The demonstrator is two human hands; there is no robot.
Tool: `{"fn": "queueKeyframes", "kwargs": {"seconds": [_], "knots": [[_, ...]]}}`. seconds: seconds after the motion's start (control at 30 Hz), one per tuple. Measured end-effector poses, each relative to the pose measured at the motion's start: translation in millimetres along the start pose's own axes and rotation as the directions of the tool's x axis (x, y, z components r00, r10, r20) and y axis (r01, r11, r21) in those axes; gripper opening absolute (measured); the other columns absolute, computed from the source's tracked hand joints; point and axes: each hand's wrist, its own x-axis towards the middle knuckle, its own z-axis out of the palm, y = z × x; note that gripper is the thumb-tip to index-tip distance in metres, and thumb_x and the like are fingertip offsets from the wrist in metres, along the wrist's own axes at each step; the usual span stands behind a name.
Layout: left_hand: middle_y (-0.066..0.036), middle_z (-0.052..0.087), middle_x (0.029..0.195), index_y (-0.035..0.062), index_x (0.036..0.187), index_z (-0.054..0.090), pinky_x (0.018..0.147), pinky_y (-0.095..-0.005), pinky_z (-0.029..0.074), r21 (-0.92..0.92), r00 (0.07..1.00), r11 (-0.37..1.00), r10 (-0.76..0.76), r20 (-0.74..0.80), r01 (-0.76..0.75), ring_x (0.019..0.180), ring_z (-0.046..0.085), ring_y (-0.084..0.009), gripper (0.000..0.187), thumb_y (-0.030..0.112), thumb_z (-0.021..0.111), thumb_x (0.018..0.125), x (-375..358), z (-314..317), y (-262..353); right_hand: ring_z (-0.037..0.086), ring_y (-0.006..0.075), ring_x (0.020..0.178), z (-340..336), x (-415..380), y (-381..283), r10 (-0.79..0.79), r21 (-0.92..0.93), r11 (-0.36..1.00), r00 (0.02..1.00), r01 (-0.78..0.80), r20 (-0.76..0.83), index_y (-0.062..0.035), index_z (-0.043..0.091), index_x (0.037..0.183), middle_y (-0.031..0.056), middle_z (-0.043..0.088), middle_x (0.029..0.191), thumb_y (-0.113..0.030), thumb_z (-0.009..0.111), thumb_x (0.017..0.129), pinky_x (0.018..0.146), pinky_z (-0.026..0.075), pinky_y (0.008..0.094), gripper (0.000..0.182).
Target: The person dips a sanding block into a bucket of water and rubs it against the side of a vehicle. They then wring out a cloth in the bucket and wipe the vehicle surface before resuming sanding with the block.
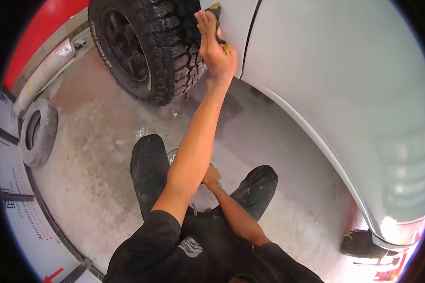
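Note:
My left hand (215,45) reaches out to the front edge of a white car's body panel (344,89), right beside the front wheel. It is shut on a small black and yellow tool (216,9) pressed against the panel edge. The knobbly black tyre (170,52) on a dark rim stands just left of that hand. My right hand (211,175) rests low between my knees, partly hidden behind my left forearm. Its fingers look curled, and whether it holds anything does not show.
I squat on a stained concrete floor (89,155) in black trousers. A loose tyre (38,133) lies at the left beside a rolled white sheet (42,75). A red wall (42,28) runs behind. The car's side curves along the right.

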Motion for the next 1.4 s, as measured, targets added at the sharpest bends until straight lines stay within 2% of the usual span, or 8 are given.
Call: {"fn": "queueKeyframes", "kwargs": {"seconds": [0.13, 0.3, 0.53, 0.7, 0.8, 1.07, 1.27, 1.4], "knots": [[-0.034, 0.044, 0.156, -0.0112, 0.151, 0.046, 0.125, -0.052, 0.033, 0.043, 0.981, 0.99, -0.137, 0.135, 0.132, 0.15, 0.036, -0.0475, 0.044, 0.009, 0.041, 0.112, -88.3, -23.2, -6.3, 0.071, 0.0489, 0.103, 26.6, 17.0, 18.5, -0.066, 0.043, 0.997, 0.995, 0.069, -0.068, 0.0009, 0.072, 0.109, 0.0267, 0.073, 0.113, -0.04, 0.049, 0.104, 0.091, 0.056, 0.058, 0.047], [-0.029, 0.037, 0.165, -0.0051, 0.157, 0.042, 0.128, -0.0544, 0.022, 0.028, 0.991, 0.994, -0.104, 0.089, 0.102, 0.156, 0.03, -0.0437, 0.047, 0.014, 0.038, 0.114, 0.2, -6.3, 0.1, 0.071, 0.0488, 0.103, 7.7, 8.8, 2.5, -0.015, 0.08, 0.997, 0.997, 0.021, -0.07, 0.0011, 0.071, 0.11, 0.027, 0.073, 0.112, -0.037, 0.049, 0.105, 0.092, 0.056, 0.0583, 0.044], [-0.025, 0.036, 0.166, -0.0025, 0.157, 0.044, 0.126, -0.06, 0.021, 0.043, 0.958, 0.983, -0.183, 0.221, 0.178, 0.156, 0.029, -0.0465, 0.048, 0.015, 0.041, 0.112, -53.6, -28.4, 0.6, 0.071, 0.0487, 0.103, 8.0, 2.8, 5.3, -0.019, 0.06, 0.998, 0.996, 0.024, -0.085, 0.0008, 0.071, 0.109, 0.0277, 0.072, 0.113, -0.034, 0.049, 0.105, 0.091, 0.056, 0.0583, 0.041], [-0.028, 0.038, 0.164, -0.0063, 0.155, 0.044, 0.126, -0.0536, 0.027, 0.036, 0.967, 0.986, -0.168, 0.193, 0.165, 0.155, 0.031, -0.0444, 0.05, 0.023, 0.037, 0.115, -10.0, -23.8, 5.7, 0.071, 0.0492, 0.103, 8.6, -3.0, 4.8, 0.002, 0.084, 0.996, 0.998, 0.003, -0.062, 0.0011, 0.071, 0.108, 0.0278, 0.072, 0.113, -0.035, 0.051, 0.104, 0.09, 0.056, 0.0585, 0.042], [-0.024, 0.036, 0.167, -0.0019, 0.157, 0.044, 0.124, -0.0605, 0.026, 0.062, 0.936, 0.972, -0.234, 0.262, 0.225, 0.154, 0.032, -0.0472, 0.049, 0.009, 0.041, 0.109, -56.7, -36.7, 4.9, 0.071, 0.0488, 0.1, 1.1, -1.0, -1.7, -0.012, 0.078, 0.997, 0.995, 0.02, -0.096, 0.001, 0.071, 0.108, 0.0273, 0.072, 0.111, -0.034, 0.052, 0.104, 0.088, 0.056, 0.0583, 0.04], [-0.025, 0.036, 0.167, -0.0006, 0.157, 0.044, 0.124, -0.0599, 0.026, 0.04, 0.914, 0.95, -0.309, 0.264, 0.31, 0.154, 0.033, -0.0454, 0.049, 0.009, 0.04, 0.109, -52.0, -38.0, 4.5, 0.071, 0.0484, 0.097, 5.1, 2.8, -1.0, -0.037, 0.097, 0.994, 0.989, 0.051, -0.141, 0.0001, 0.072, 0.105, 0.027, 0.072, 0.109, -0.033, 0.052, 0.103, 0.087, 0.056, 0.0576, 0.039], [-0.024, 0.035, 0.168, 0.0011, 0.158, 0.044, 0.125, -0.0584, 0.024, 0.018, 0.957, 0.983, -0.181, 0.227, 0.182, 0.157, 0.029, -0.0437, 0.05, 0.008, 0.042, 0.108, -8.4, -29.4, -5.8, 0.072, 0.0473, 0.098, 12.9, -4.4, 2.9, -0.028, 0.085, 0.996, 0.989, 0.04, -0.145, -0.0008, 0.072, 0.103, 0.0266, 0.073, 0.107, -0.034, 0.052, 0.104, 0.086, 0.056, 0.0571, 0.039], [-0.024, 0.033, 0.168, 0.0011, 0.159, 0.042, 0.126, -0.0609, 0.021, 0.08, 0.904, 0.967, -0.254, 0.344, 0.241, 0.156, 0.028, -0.0466, 0.054, 0.002, 0.043, 0.105, -52.5, -46.0, 1.6, 0.071, 0.0477, 0.099, 10.6, 5.8, 0.5, -0.035, 0.073, 0.996, 0.99, 0.045, -0.139, -0.001, 0.072, 0.105, 0.0265, 0.073, 0.107, -0.035, 0.052, 0.104, 0.087, 0.056, 0.057, 0.04]]}}
